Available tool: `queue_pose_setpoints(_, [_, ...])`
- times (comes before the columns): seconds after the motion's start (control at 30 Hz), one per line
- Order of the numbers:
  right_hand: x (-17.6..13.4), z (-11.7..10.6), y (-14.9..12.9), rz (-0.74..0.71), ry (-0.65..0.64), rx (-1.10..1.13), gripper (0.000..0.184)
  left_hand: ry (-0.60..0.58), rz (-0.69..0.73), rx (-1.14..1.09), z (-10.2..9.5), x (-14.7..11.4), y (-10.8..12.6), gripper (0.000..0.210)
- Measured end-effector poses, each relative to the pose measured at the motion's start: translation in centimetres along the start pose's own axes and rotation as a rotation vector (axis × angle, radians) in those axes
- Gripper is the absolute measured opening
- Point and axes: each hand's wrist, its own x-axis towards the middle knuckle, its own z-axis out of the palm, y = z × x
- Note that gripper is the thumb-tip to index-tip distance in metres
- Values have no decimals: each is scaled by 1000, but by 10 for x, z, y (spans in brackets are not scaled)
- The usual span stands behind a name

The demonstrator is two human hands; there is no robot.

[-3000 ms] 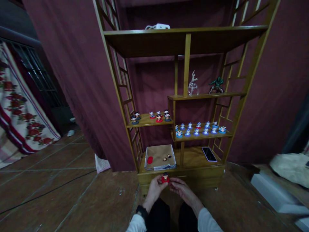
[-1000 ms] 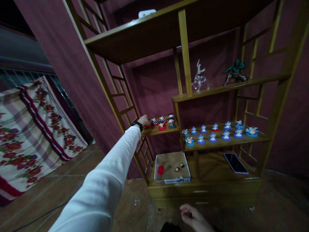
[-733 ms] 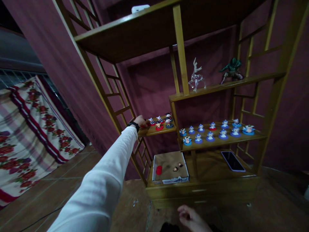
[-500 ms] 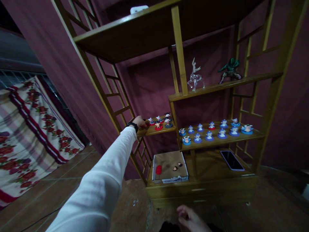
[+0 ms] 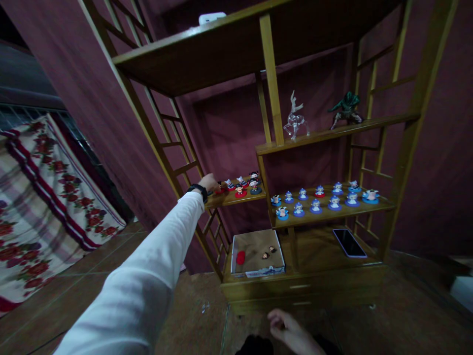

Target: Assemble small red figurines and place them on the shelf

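My left hand [image 5: 208,183], with a dark watch on its wrist, reaches to the left end of a small wooden shelf [image 5: 231,201]. Right beside its fingers is a small dark-haired figurine [image 5: 220,188] on a red base; the fingertips are mostly hidden, and touch is unclear. Along the same shelf stand cat-like figurines [image 5: 229,184], a figurine on a red base [image 5: 240,191] and a black-haired figurine [image 5: 253,186] on a dark base. My right hand [image 5: 290,329] hangs low in front of the cabinet, fingers loosely curled and apart from the thumb, nothing visible in it.
Below, an open cardboard box [image 5: 254,268] holds red discs [image 5: 240,257] and small dark-haired pieces [image 5: 265,256]. Several blue-based figurines [image 5: 316,206] stand in two rows at right. A phone [image 5: 349,242] lies beneath them. Above are a clear deer [image 5: 295,121] and a green-cloaked figure [image 5: 347,108].
My left hand has shifted slightly left, and the dark-haired figurine on its red base now shows beside it. My right hand stays low. The view has turned a little.
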Motion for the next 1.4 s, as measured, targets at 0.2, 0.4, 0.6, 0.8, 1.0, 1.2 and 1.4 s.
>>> queue_pose_setpoints(0.2, [-3,-7,0,-33,-20,-29,26,277,266,282,-47,-49,28,52])
queue_pose_setpoints(0.4, [-1,-13,0,-55,123,-50,26,356,419,-161,-14,-185,-5,39])
queue_pose_setpoints(0.6, [5,-24,-11,-71,215,-57,23,32,-68,-761,144,-282,-99,17])
queue_pose_setpoints(0.8, [45,-40,-23,-111,369,-132,25,-22,-789,-1358,240,-273,-140,24])
queue_pose_setpoints(1.0, [139,-46,-38,-131,403,-563,26,189,-708,-1490,273,-219,-145,25])
queue_pose_setpoints(1.2, [229,-42,-41,7,192,-977,29,298,-832,-1606,271,-198,-177,25])
queue_pose_setpoints(1.4, [259,-29,-22,164,5,-1161,34,300,-685,-1421,264,-173,-211,25])
